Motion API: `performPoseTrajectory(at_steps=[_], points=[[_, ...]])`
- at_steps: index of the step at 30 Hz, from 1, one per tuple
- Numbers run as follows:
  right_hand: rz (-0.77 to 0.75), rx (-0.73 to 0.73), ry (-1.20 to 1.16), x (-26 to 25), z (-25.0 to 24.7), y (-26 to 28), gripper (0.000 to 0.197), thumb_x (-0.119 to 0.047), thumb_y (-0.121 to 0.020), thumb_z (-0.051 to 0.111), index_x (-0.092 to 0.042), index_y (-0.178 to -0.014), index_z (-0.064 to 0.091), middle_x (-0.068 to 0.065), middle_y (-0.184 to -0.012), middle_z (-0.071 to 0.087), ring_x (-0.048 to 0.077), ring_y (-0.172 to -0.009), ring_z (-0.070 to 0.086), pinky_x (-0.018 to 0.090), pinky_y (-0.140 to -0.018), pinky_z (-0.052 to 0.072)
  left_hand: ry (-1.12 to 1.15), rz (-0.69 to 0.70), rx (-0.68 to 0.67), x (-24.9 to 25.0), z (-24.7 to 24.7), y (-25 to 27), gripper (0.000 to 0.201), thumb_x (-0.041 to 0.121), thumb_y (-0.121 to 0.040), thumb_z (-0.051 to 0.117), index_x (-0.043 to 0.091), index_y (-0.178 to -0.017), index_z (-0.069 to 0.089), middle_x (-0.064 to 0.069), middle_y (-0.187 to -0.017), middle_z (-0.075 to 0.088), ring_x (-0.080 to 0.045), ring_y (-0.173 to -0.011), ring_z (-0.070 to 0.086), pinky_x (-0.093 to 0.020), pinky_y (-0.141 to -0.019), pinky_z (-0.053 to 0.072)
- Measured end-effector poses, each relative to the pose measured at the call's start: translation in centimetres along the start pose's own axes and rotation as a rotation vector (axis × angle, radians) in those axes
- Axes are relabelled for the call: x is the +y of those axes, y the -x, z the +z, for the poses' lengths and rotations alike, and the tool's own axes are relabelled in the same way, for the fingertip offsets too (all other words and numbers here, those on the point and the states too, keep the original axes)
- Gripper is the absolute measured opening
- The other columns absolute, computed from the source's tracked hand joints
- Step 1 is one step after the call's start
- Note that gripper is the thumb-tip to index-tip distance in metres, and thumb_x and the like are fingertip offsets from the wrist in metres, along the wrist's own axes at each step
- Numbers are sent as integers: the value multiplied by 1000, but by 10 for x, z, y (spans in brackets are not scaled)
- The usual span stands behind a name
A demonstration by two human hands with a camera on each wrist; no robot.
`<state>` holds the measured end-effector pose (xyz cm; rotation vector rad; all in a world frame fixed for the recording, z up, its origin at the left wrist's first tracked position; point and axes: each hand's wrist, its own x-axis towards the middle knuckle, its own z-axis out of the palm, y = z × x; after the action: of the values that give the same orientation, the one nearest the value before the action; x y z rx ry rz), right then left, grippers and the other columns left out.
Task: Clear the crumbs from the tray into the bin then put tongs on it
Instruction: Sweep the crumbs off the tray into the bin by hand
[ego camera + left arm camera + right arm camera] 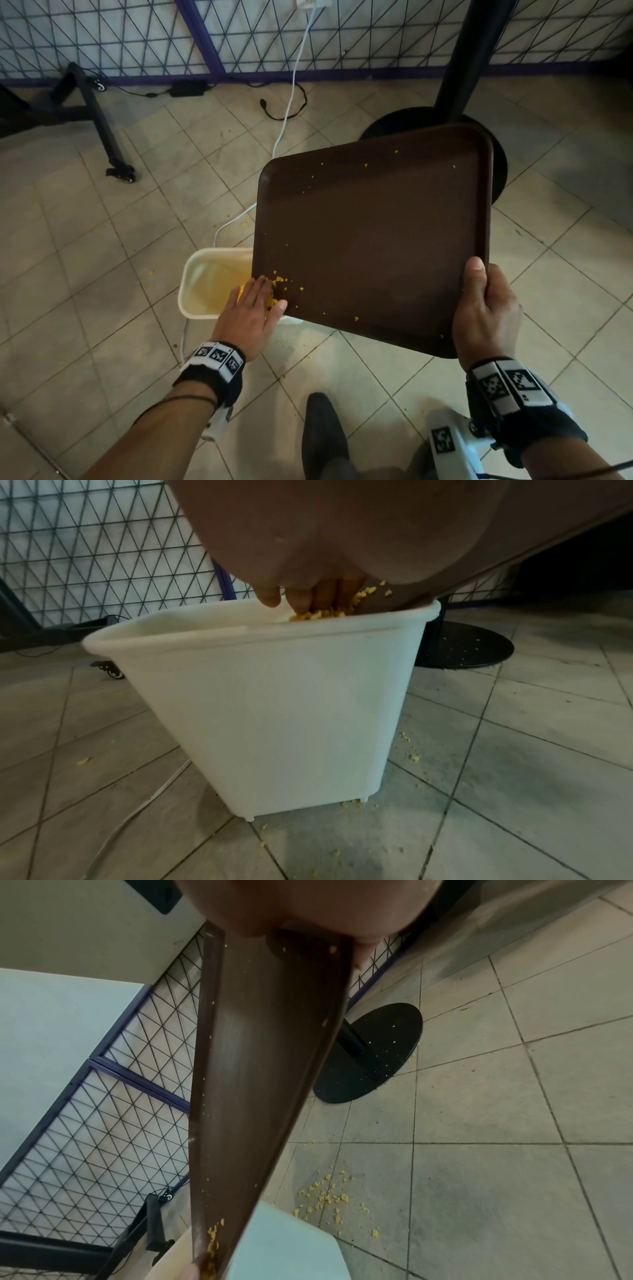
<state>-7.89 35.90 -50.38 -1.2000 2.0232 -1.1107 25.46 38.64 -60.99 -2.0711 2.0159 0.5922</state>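
Head: brown tray [376,240], yellow crumbs [279,281].

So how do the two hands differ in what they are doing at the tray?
The right hand grips the near right corner of the tray, thumb on top, and holds it tilted. The left hand lies flat with straight fingers at the low corner, pushing yellow crumbs toward the white bin. The right hand carries; the left hand sweeps. Both touch the tray and wear marked wristbands.

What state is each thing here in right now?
Tray: tilted over the bin, a few crumbs left.
Bin: upright, open-topped.
Crumbs: heaped at the tray's low corner.
Left hand: flat, touching crumbs.
Right hand: grips tray's corner.
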Motion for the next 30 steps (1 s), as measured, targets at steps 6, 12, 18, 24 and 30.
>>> performPoseTrajectory(at_steps=[6, 12, 18, 24, 30], points=[[-8, -3, 0, -2, -2, 2, 42, -36, -104, 36, -8, -75, 48, 0, -62, 45, 16, -56, 42, 30, -51, 31, 127, 1, 138, 16, -22, -15, 75, 63, -98, 5, 19, -159, 10, 1, -167, 4, -14, -152, 4, -37, -123, 2], [-3, 1, 2, -3, 0, 0, 41, -36, -104, 37, -14, -70, 45, 1, -62, 45, 16, -55, 41, 30, -50, 31, 95, -21, 71, 32, -5, -22, 80, 67, -96, 0, 18, -158, -1, -1, -167, -5, -15, -152, -1, -40, -124, 3], [5, -9, 6, -3, -1, 0, 42, -35, -104, 36, -5, -78, 50, 0, -64, 47, 14, -56, 43, 29, -51, 32, 2, -76, 17, 4, 16, 11, 88, 71, -89, -12, 19, -159, 5, 1, -167, 0, -16, -151, -13, -44, -123, -5], [14, -9, 2, -2, 0, 0, 43, -37, -104, 36, -5, -79, 51, 1, -63, 47, 17, -56, 42, 30, -51, 32, 94, 138, 110, 51, -6, 10, 72, 65, -97, 3, 25, -155, -11, 6, -162, -19, -10, -148, -20, -34, -121, -10], [21, -11, 3, -3, -1, 0, 43, -37, -104, 36, -5, -79, 51, 2, -64, 47, 16, -56, 42, 31, -52, 33, 29, 247, 77, 57, 25, 30, 74, 65, -97, 2, 23, -157, -6, 5, -165, -18, -7, -149, -18, -36, -122, -8]])
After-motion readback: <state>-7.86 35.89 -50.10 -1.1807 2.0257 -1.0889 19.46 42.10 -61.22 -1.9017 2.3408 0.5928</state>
